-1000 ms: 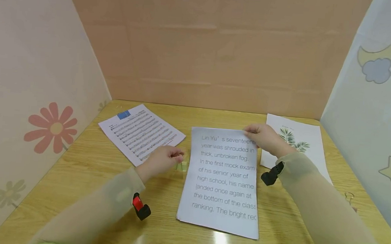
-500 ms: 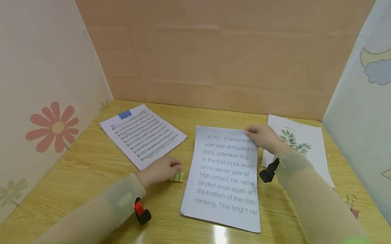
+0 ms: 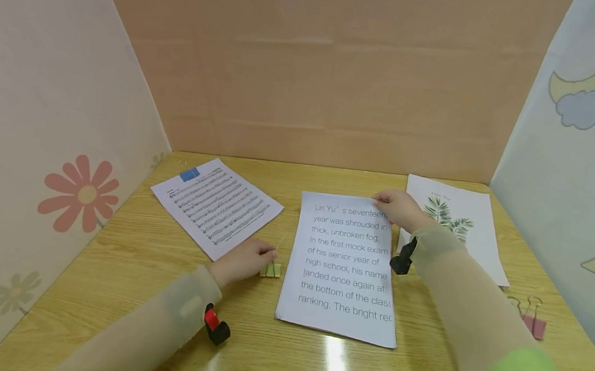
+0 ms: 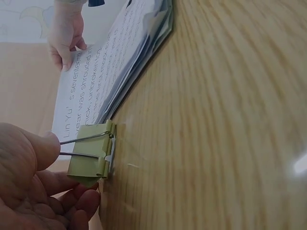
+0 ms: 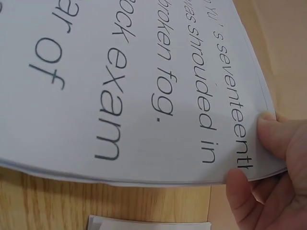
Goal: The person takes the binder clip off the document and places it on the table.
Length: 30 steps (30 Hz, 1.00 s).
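Note:
A stack of printed sheets (image 3: 345, 271) lies in the middle of the table, its far edge raised. My right hand (image 3: 399, 208) pinches the stack's far right corner; in the right wrist view the thumb (image 5: 273, 134) lies on top of the paper. Left of the stack, my left hand (image 3: 247, 258) holds a yellow-green binder clip (image 4: 91, 151) by its wire handles, thumb over them and fingers beneath. The clip is close over the table beside the stack's left edge.
Sheet music (image 3: 217, 205) with a blue binder clip (image 3: 190, 174) lies at the back left. A sheet with a palm leaf print (image 3: 483, 223) lies at the back right. A pink binder clip (image 3: 534, 326) rests on the table (image 3: 127, 288) beyond my right forearm.
My left hand has lowered the yellow-green binder clip toward the table. The stack's near edge has shifted slightly away from me, with my right hand still pinching its corner.

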Each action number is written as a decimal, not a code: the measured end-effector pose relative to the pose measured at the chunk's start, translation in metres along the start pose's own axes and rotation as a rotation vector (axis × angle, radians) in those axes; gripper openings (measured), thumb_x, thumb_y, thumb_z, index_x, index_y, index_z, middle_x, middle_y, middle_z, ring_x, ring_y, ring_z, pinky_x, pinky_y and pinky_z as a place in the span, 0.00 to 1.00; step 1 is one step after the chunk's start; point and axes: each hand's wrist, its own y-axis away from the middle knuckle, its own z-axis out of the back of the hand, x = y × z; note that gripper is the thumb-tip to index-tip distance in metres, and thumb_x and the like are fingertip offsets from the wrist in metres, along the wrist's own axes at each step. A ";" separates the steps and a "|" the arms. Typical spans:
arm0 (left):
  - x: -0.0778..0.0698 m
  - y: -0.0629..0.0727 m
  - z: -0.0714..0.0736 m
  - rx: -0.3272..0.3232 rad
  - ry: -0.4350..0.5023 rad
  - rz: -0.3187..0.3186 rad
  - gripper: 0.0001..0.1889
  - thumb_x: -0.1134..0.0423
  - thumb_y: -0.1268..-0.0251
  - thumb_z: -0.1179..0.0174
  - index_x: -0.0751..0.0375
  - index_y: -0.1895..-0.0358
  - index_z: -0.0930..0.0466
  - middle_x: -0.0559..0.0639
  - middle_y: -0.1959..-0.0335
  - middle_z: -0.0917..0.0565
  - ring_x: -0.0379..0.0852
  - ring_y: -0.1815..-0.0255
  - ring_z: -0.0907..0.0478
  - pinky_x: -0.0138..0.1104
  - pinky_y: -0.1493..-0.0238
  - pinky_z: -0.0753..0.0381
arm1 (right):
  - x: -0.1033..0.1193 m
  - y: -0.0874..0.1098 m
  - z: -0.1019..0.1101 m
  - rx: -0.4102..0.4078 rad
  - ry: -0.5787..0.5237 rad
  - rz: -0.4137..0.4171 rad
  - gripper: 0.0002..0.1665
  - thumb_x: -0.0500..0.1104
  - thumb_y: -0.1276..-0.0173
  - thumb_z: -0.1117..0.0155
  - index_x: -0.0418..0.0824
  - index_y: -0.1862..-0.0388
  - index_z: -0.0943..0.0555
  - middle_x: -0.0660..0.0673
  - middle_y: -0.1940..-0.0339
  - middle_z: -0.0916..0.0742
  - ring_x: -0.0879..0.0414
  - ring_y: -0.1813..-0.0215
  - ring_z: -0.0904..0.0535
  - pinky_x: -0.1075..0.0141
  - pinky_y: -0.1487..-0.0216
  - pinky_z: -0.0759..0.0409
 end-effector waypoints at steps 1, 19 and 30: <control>0.000 0.001 0.000 0.000 -0.004 -0.003 0.15 0.55 0.27 0.47 0.58 0.49 0.17 0.46 0.59 0.18 0.43 0.63 0.27 0.38 0.56 0.27 | -0.001 -0.001 -0.001 -0.004 0.006 -0.002 0.18 0.44 0.23 0.50 0.36 0.42 0.23 0.38 0.53 0.16 0.48 0.59 0.24 0.60 0.62 0.25; -0.006 -0.011 -0.008 -0.153 -0.079 -0.002 0.19 0.52 0.27 0.50 0.62 0.45 0.22 0.56 0.53 0.22 0.53 0.50 0.26 0.45 0.47 0.27 | -0.014 -0.014 -0.001 -0.041 0.070 -0.033 0.19 0.43 0.23 0.51 0.36 0.41 0.24 0.37 0.51 0.18 0.47 0.58 0.26 0.61 0.63 0.27; -0.052 0.026 -0.031 -0.017 -0.614 -0.549 0.18 0.44 0.33 0.43 0.47 0.48 0.19 0.41 0.49 0.21 0.43 0.43 0.30 0.40 0.38 0.35 | -0.017 -0.020 -0.001 -0.059 0.105 -0.039 0.20 0.44 0.22 0.53 0.35 0.39 0.25 0.35 0.47 0.20 0.44 0.53 0.27 0.55 0.55 0.27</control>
